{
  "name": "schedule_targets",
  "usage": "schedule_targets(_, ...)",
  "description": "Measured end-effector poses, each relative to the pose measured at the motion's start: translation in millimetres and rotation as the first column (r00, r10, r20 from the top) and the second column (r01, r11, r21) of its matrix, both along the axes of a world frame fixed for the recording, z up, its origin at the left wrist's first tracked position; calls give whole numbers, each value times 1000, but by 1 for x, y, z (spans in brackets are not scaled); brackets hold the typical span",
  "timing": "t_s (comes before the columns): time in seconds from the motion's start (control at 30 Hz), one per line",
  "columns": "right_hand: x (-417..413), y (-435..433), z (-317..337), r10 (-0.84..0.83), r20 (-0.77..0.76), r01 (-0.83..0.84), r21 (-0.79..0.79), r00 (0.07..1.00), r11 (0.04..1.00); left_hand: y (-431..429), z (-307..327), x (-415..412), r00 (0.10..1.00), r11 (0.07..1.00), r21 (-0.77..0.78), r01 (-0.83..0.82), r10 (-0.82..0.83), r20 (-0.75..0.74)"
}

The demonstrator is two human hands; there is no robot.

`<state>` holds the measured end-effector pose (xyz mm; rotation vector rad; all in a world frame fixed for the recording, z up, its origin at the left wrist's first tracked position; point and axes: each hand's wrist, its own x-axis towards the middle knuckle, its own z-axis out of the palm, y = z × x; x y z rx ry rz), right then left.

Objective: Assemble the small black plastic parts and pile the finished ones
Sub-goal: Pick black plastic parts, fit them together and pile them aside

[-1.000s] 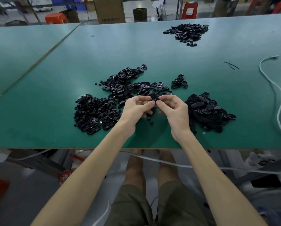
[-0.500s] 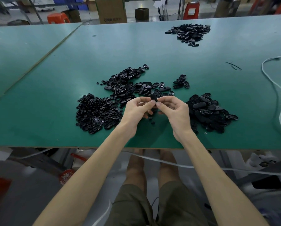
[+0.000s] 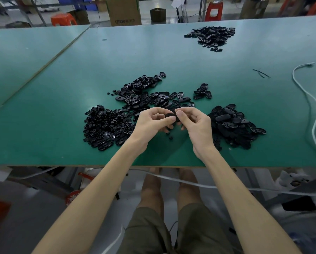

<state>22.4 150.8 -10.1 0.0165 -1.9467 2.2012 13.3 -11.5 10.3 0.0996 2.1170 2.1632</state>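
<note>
My left hand (image 3: 151, 123) and my right hand (image 3: 195, 125) meet above the near middle of the green table (image 3: 61, 136). Both pinch one small black plastic part (image 3: 170, 116) between thumbs and fingertips; most of it is hidden by my fingers. A heap of small black pieces (image 3: 105, 125) lies just left of my left hand. Oval black shells (image 3: 146, 94) are spread behind my hands. A pile of larger oval parts (image 3: 234, 125) sits right of my right hand. A small cluster (image 3: 203, 92) lies behind that.
Another heap of black parts (image 3: 212, 36) lies far back right. A white cable (image 3: 313, 107) curves along the right side, with a black tie (image 3: 260, 72) near it. A second green table (image 3: 15, 57) adjoins on the left. Boxes and red stools stand beyond.
Both hands stay together on the same part, with only slight finger shifts. The piles have not moved.
</note>
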Motion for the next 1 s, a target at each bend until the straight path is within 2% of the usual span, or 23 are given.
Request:
schedule_targets(0.1, 0, -1, 0, 16, 3, -16, -24, 1000, 1000, 0, -2, 2, 998, 990, 144, -9, 0, 63)
schedule_targets(0.2, 0, -2, -1, 32, -7, -32, -5, 999, 999, 0, -3, 3, 994, 977, 212, -33, 9, 112)
schedule_targets(0.6, -1, -1, 0, 24, -5, -24, -25, 1000, 999, -13, 5, -3, 981, 983, 127, 130, -146, 128)
schedule_targets(1.0, 0, 0, 1, 49, -8, -49, -19, 999, 999, -14, 3, -2, 982, 982, 147, 115, -135, 133)
